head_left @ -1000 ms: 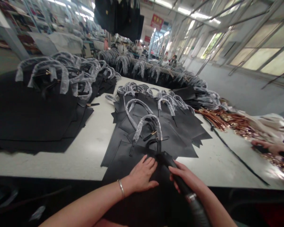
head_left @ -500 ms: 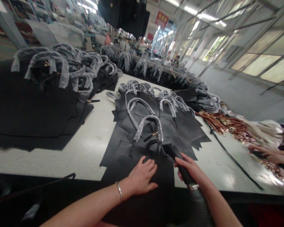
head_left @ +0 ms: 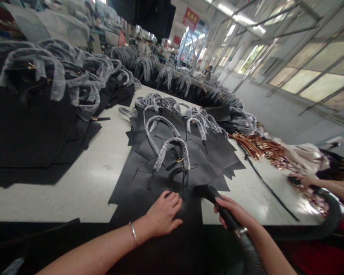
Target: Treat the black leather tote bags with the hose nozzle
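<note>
My left hand (head_left: pixel 166 214) lies flat on a black leather-like bag panel (head_left: pixel 157 240), its fingers spread out. A bracelet circles that wrist. The panel hangs over the table's front edge and carries a plastic-wrapped handle (head_left: pixel 172 147) with gold-coloured hardware, just beyond my fingertips. In my right hand (head_left: pixel 236 212) is a black hose nozzle (head_left: pixel 223 210) joined by a metal clamp to a ribbed hose (head_left: pixel 250 252). The nozzle's flat tip reaches over the panel's right side, close to the handle's right end. Whether it touches the panel I cannot tell.
More black panels with wrapped handles (head_left: pixel 196 124) overlap behind. A bigger stack (head_left: pixel 31 130) covers the left of the white table (head_left: pixel 100 183). Brown straps (head_left: pixel 249 145) and a black cord (head_left: pixel 269 187) lie right. Another person's hand (head_left: pixel 306 181) holds a similar black nozzle at the right edge.
The view has turned a little to the right, so the table and stacks sit further left. Against the panel, my nozzle has shifted slightly right and toward me. My left hand stays on the panel.
</note>
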Action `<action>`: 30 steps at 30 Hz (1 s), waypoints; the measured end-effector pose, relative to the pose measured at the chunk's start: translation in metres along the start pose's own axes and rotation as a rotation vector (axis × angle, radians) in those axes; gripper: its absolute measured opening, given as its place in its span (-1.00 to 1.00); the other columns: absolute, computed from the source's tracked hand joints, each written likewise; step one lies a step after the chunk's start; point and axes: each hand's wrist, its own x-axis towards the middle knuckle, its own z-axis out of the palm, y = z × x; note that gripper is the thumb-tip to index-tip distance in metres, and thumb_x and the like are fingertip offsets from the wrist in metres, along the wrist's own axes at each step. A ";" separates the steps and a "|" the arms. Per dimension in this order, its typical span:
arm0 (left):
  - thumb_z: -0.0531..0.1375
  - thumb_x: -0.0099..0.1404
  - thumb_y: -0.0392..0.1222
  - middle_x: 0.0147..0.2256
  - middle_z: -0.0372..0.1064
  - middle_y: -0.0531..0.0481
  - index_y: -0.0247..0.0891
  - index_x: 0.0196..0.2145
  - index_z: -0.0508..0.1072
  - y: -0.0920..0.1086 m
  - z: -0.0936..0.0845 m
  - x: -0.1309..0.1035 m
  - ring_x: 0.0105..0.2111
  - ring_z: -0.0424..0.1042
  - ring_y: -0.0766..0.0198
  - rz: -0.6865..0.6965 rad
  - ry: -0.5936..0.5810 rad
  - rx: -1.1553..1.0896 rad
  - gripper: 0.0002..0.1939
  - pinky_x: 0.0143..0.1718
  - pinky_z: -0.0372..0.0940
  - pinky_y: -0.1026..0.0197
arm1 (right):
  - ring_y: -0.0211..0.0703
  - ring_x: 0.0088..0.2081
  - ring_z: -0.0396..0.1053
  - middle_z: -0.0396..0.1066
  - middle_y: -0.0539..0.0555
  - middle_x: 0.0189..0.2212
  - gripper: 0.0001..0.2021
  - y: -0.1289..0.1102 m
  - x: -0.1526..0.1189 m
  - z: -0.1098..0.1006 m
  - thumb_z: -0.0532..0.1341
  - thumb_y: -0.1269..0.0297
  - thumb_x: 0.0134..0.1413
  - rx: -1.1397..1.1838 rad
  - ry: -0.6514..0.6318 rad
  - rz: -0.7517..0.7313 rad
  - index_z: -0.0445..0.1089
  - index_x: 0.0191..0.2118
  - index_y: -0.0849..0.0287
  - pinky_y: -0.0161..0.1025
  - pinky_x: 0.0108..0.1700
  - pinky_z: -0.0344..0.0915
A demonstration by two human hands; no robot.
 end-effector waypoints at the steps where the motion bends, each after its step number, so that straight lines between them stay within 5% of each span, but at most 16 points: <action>1: 0.05 0.29 0.18 0.12 0.22 -0.25 -0.31 0.15 0.23 0.000 0.000 0.000 0.12 0.17 0.01 -0.006 0.004 -0.002 -0.37 0.16 -0.05 -0.07 | -0.29 -0.70 0.36 0.40 -0.05 -0.51 -0.70 -0.002 -0.002 -0.002 0.20 0.05 0.09 -0.012 -0.006 0.019 0.21 -0.18 0.14 -0.41 -0.72 0.26; 7: 0.06 0.30 0.14 0.11 0.22 -0.25 -0.31 0.15 0.23 -0.001 0.001 0.000 0.11 0.17 0.00 0.000 0.021 -0.011 -0.40 0.16 -0.05 -0.06 | -0.30 -0.70 0.35 0.42 -0.02 -0.47 -0.69 0.004 -0.006 -0.009 0.19 0.04 0.11 -0.015 -0.036 0.065 0.23 -0.16 0.14 -0.41 -0.72 0.25; 11: 0.10 0.28 0.14 0.07 0.25 -0.24 -0.32 0.12 0.24 -0.001 -0.002 0.000 0.08 0.19 0.01 0.011 0.033 0.022 -0.41 0.13 0.00 -0.07 | -0.26 -0.69 0.35 0.39 -0.05 -0.46 -0.60 -0.006 0.007 0.010 0.26 0.07 0.02 0.011 0.103 -0.089 0.19 -0.09 0.12 -0.34 -0.70 0.28; 14: 0.07 0.32 0.05 -0.15 0.37 -0.18 -0.32 -0.06 0.36 0.000 -0.002 -0.004 -0.09 0.31 0.07 0.078 0.036 0.041 -0.59 -0.03 0.16 -0.01 | -0.24 -0.65 0.38 0.38 -0.07 -0.44 -0.40 -0.023 0.000 0.027 0.29 0.09 -0.01 -0.007 0.156 -0.150 0.09 0.12 0.06 -0.32 -0.66 0.31; 19: -0.03 0.36 -0.15 -0.47 0.33 -0.07 -0.27 -0.43 0.38 -0.001 0.007 -0.015 -0.41 0.31 0.20 0.184 0.104 0.038 -0.71 -0.44 0.20 0.16 | -0.25 -0.66 0.38 0.41 -0.03 -0.43 -0.31 -0.039 -0.018 0.058 0.26 0.12 0.02 -0.135 -0.073 -0.003 0.04 0.25 0.04 -0.35 -0.68 0.28; 24: 0.01 0.32 -0.20 -0.52 0.33 -0.07 -0.27 -0.49 0.37 -0.003 0.013 -0.018 -0.49 0.30 0.24 0.236 0.157 0.028 -0.73 -0.51 0.21 0.20 | -0.29 -0.68 0.37 0.41 -0.06 -0.46 -0.29 -0.039 -0.001 0.092 0.26 0.18 0.01 -0.164 -0.270 0.055 0.04 0.28 0.06 -0.41 -0.70 0.26; 30: 0.08 0.24 -0.19 -0.49 0.37 -0.06 -0.27 -0.50 0.38 -0.005 0.014 -0.017 -0.47 0.34 0.21 0.261 0.135 0.027 -0.80 -0.50 0.26 0.19 | -0.28 -0.70 0.36 0.41 -0.06 -0.48 -0.26 -0.047 0.027 0.113 0.27 0.20 0.00 -0.151 -0.315 0.022 0.00 0.29 0.13 -0.40 -0.72 0.27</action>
